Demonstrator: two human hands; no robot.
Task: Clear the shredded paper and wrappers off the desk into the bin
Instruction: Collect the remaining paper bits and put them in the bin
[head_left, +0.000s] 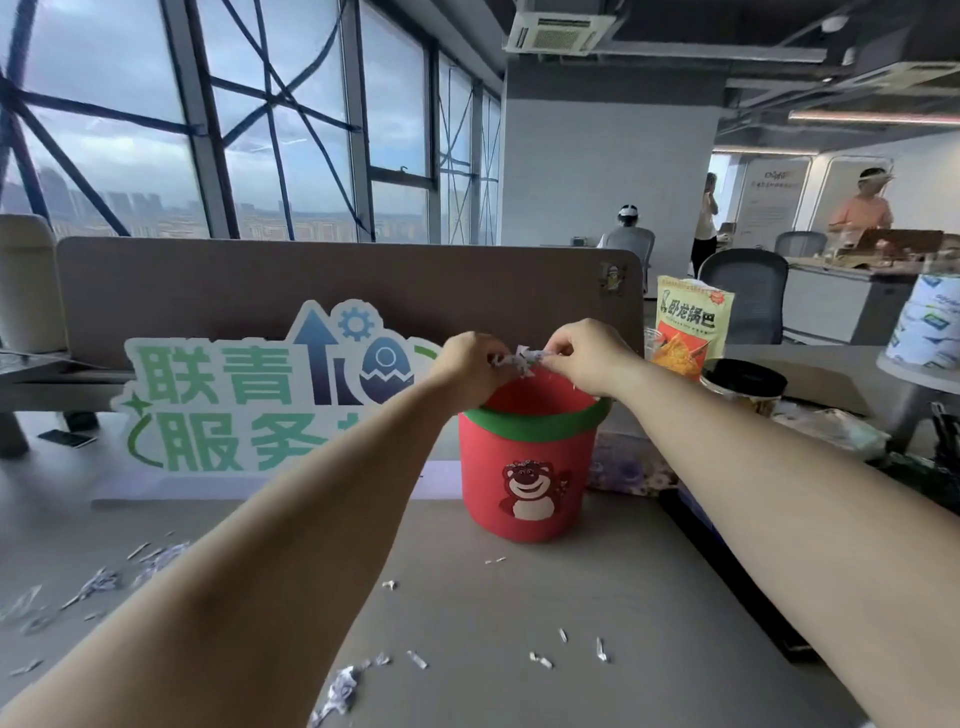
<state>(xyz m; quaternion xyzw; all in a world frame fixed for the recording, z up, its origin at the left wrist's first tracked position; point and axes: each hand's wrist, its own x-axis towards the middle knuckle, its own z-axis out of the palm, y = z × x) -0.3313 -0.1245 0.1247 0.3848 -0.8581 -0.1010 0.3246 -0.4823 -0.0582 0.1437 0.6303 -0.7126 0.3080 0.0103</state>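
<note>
A red bin (530, 467) with a green rim and a bear picture stands on the desk (597, 597). Over its open top my left hand (470, 366) and my right hand (589, 353) pinch a small clump of shredded paper (522, 358) between them. More shredded paper lies loose on the desk: a heap (104, 577) at the left, a clump (340, 691) near the front edge, and scattered bits (540, 660) in front of the bin.
A large green and white sign (249, 395) leans against the brown partition (311, 280) behind the desk. At the right stand a yellow snack bag (691, 322), a black-lidded jar (743, 384) and a crumpled plastic wrapper (831, 431). People and chairs are far behind.
</note>
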